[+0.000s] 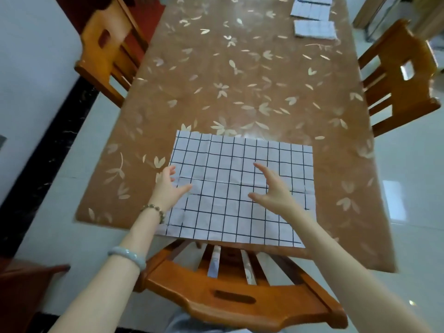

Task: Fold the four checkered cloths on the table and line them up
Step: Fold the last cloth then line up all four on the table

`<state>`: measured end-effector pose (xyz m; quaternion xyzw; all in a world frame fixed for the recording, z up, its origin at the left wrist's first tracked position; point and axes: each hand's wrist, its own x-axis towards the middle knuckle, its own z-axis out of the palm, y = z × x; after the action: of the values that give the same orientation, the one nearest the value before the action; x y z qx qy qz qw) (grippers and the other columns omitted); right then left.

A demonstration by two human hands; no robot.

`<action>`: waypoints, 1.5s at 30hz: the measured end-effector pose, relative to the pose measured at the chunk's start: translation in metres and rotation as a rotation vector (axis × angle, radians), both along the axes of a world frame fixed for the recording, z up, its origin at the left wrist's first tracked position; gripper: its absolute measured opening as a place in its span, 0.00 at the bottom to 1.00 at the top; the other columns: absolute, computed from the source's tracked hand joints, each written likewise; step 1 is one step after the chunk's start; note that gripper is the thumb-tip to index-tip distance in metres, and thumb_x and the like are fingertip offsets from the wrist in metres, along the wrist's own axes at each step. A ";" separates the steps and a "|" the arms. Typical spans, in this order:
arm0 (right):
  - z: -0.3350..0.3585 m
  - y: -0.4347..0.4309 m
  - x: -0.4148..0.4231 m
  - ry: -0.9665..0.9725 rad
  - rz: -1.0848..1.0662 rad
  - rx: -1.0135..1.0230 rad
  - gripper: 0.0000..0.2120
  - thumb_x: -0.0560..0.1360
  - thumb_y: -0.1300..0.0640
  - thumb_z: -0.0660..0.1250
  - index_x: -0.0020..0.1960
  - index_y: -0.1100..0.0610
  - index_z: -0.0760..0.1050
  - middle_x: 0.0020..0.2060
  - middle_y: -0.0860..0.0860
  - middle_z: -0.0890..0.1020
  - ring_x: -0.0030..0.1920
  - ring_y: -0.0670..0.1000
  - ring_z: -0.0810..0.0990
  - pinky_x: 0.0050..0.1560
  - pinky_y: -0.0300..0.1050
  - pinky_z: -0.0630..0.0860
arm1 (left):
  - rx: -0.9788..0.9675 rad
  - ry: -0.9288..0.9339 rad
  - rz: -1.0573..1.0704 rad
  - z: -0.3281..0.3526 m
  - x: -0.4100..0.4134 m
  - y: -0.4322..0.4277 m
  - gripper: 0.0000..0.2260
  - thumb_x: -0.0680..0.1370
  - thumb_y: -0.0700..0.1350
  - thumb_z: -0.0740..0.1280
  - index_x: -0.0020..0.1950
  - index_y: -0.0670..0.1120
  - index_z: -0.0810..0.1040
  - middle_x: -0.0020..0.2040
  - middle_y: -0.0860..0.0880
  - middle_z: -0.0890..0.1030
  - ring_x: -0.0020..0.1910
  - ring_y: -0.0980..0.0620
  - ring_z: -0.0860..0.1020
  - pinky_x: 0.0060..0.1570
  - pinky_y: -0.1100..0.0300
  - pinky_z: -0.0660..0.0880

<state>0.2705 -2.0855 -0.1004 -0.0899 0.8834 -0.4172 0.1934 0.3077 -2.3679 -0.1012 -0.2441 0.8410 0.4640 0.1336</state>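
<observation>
Left hand (168,188) and right hand (271,188) were released, fingers spread, over flat cloth (240,212) at 6 o'clock; uneven grabs could skew the fold, corners mismatched.

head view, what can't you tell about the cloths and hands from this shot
- Folded cloths, far end of the table, head view: small and blurred, and the farthest is cut off by the top edge, so their count is unsure.
- Spread cloth: its near right corner is hidden by the right forearm.
- Left hand and right hand: fingers spread, but whether they touch the cloth or hover cannot be told.
</observation>
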 end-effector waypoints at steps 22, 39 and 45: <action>-0.080 -0.005 -0.014 -0.031 0.310 0.659 0.42 0.71 0.36 0.66 0.76 0.40 0.45 0.77 0.55 0.38 0.76 0.59 0.36 0.74 0.57 0.40 | -0.316 -0.229 0.105 -0.065 -0.058 -0.032 0.12 0.73 0.45 0.69 0.50 0.43 0.69 0.43 0.46 0.76 0.44 0.43 0.75 0.43 0.55 0.73; -0.082 -0.038 -0.015 0.004 0.366 0.597 0.45 0.69 0.35 0.66 0.77 0.42 0.45 0.77 0.56 0.38 0.76 0.59 0.34 0.74 0.60 0.38 | -0.418 0.130 -0.291 0.079 -0.066 0.020 0.13 0.77 0.46 0.62 0.36 0.40 0.69 0.31 0.44 0.70 0.29 0.47 0.65 0.30 0.58 0.60; -0.055 -0.024 -0.011 -0.146 -0.085 -0.038 0.30 0.73 0.52 0.70 0.73 0.51 0.65 0.75 0.53 0.59 0.76 0.53 0.54 0.75 0.52 0.54 | -0.400 0.180 -0.386 0.103 -0.064 0.086 0.12 0.79 0.44 0.60 0.36 0.41 0.69 0.30 0.47 0.70 0.27 0.51 0.66 0.25 0.62 0.58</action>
<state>0.2591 -2.1099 -0.1555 -0.0250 0.8620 -0.4470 0.2378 0.2435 -2.2821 0.0014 -0.0589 0.9552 0.2746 0.0935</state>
